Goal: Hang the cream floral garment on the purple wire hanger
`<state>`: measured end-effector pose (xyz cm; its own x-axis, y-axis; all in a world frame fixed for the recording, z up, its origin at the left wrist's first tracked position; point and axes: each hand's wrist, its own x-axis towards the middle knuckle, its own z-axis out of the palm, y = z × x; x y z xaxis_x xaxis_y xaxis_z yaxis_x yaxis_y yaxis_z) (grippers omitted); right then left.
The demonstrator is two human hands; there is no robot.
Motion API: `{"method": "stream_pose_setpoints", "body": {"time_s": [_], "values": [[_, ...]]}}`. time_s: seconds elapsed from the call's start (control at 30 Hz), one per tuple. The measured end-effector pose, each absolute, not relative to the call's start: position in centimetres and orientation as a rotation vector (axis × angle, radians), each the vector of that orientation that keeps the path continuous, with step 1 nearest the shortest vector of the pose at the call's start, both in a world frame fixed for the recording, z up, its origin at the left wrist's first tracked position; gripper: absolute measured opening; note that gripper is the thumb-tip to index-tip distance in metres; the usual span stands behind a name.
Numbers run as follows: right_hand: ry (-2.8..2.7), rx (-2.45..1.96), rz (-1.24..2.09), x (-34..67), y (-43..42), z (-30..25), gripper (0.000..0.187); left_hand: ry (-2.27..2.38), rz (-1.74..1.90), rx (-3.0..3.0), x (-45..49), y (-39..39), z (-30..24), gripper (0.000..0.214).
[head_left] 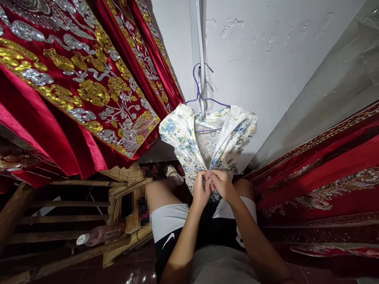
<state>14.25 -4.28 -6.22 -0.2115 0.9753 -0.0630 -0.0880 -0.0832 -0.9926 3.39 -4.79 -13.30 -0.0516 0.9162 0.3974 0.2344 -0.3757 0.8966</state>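
Note:
A white floral dress [186, 134] with blue roses and a V neckline hangs in front of me on a purple wire hanger [197, 88]. The hanger hooks over a pale vertical strap or pole [202, 47] at the wall. My left hand [201, 185] and my right hand [221, 183] meet at the bottom of the neckline. Fingers of both are closed in a pinch on the front edges of the dress. Any small fastener between the fingertips is hidden. The lower part of the dress falls between my knees, partly behind my hands.
Red velvet garments [97, 90] with gold and silver embroidery hang at the left. More red beaded clothing [325, 185] hangs close at the right. A bamboo rack [118, 250] on the left holds a pink bottle [100, 234] and a phone [127, 205]. Ahead is a white wall [251, 51].

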Motion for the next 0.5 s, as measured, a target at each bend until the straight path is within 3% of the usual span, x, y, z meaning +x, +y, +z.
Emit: {"method": "stream_pose_setpoints", "body": {"time_s": [0.33,0.5], "values": [[-1.119,-0.930,1.220,13.5,5.0,5.7,0.021,1.298,1.338,1.543,5.4,-4.7,-14.3,0.007],[-1.173,-0.860,1.153,13.2,5.8,7.7,0.025,1.228,1.269,1.613,5.5,-4.0,-15.5,0.006]]}}
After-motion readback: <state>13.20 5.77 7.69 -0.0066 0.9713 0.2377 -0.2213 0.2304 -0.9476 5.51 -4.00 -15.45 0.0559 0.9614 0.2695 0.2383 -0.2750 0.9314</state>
